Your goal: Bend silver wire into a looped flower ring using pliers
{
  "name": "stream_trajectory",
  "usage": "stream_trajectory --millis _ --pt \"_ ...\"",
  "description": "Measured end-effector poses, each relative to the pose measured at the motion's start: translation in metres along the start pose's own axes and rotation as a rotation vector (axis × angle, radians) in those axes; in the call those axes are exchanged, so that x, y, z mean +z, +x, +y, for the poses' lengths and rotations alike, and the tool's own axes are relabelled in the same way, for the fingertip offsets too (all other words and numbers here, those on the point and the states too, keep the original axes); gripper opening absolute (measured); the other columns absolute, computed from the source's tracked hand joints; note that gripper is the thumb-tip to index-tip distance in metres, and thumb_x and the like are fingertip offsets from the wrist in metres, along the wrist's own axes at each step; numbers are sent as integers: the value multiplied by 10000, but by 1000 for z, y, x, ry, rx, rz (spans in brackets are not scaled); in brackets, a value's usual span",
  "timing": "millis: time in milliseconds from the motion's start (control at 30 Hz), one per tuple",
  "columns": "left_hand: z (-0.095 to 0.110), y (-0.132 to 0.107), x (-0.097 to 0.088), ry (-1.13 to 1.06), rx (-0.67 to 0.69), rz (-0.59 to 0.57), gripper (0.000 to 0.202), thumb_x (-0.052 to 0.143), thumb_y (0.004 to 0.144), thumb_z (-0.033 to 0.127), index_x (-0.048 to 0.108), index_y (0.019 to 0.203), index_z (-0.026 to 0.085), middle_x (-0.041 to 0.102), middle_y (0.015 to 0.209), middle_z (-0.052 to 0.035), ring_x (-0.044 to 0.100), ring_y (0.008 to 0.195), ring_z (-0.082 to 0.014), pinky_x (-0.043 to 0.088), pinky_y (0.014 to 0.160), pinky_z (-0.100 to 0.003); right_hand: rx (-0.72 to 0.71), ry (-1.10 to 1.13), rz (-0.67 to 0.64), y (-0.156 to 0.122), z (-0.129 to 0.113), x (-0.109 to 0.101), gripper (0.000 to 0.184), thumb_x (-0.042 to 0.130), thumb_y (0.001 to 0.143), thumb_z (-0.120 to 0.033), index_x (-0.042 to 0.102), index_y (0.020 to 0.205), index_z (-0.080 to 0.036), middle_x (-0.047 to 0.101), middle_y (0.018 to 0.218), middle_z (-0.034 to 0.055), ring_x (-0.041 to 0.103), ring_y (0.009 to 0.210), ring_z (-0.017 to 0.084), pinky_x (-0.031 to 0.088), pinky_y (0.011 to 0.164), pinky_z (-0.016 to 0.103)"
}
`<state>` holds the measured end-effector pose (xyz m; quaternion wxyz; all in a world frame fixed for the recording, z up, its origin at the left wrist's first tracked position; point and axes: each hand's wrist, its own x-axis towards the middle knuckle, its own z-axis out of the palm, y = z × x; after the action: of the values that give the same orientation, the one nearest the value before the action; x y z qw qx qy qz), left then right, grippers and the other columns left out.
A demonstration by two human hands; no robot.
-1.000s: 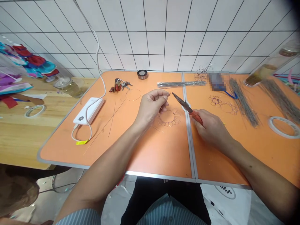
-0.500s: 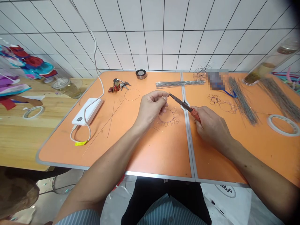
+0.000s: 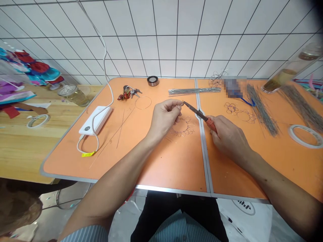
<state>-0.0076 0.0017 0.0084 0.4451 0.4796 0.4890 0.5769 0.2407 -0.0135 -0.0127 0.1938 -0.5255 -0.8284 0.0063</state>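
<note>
My right hand (image 3: 228,136) is wrapped round the red handles of a pair of pliers (image 3: 198,112), whose dark jaws point up and left. The tips of the jaws meet a small bit of thin wire (image 3: 182,103) pinched between the thumb and forefinger of my left hand (image 3: 166,116). Most of that wire is hidden by the fingers. Below the hands, a ring of looped wire (image 3: 188,129) like a flower lies on the orange table (image 3: 176,168), partly behind my left hand. A few short wire pieces lie beside it.
At the back are a wire bundle (image 3: 194,91), a tape roll (image 3: 152,80) and keys (image 3: 130,92). A white power bank (image 3: 96,120) with a cable stands left. Rightward lie wire flowers (image 3: 231,108), more wires (image 3: 262,109), a white tape ring (image 3: 305,135) and a glass bottle (image 3: 285,75).
The view has shifted slightly. Both hands keep nearly the same pose, with the plier tips still at the wire in my left fingers.
</note>
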Motion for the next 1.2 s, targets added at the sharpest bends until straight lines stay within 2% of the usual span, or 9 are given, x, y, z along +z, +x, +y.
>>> stream_trajectory --millis 333,733,1200 --pt "1 -1 1 30 1 18 109 715 898 178 807 952 195 677 677 16 579 508 -100 456 485 -239 -27 -6 17 0 1 1 430 355 1177 -350 742 1238 -175 734 1018 135 667 914 287 320 627 377" --pt "3 -2 3 58 10 35 131 692 906 142 806 950 189 663 672 15 614 575 -119 463 488 -233 -46 -50 17 -1 2 1 485 329 1175 -341 749 1309 -138 735 1025 150 681 949 304 327 629 390" --pt "-3 -1 3 90 48 37 141 690 910 155 811 968 197 658 656 26 588 556 -114 483 520 -237 -30 -8 -11 -1 4 1 391 360 1167 -328 722 1212 -188 733 1015 131 669 897 279 330 635 375"
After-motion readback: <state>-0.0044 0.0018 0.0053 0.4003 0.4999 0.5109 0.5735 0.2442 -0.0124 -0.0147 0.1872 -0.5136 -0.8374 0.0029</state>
